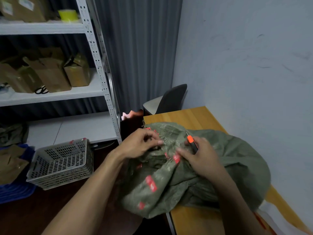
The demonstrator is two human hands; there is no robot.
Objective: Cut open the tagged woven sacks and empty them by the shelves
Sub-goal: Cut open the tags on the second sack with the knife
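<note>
A green woven sack [228, 160] with red tags lies bulging on the wooden table [186, 116], its left side hanging over the table edge. My left hand [140, 145] pinches the gathered fabric near the sack's top. My right hand [201, 156] grips an orange-and-black utility knife [192, 142], blade pointing up and away, just right of that gathered spot. Both hands are close together over the sack's mouth.
White metal shelves [94, 53] stand at the left with brown cardboard boxes [50, 73], scissors and a yellow tape roll. A stack of grey slotted baskets [62, 161] sits on the floor below, beside a blue crate. A dark chair [169, 99] stands behind the table.
</note>
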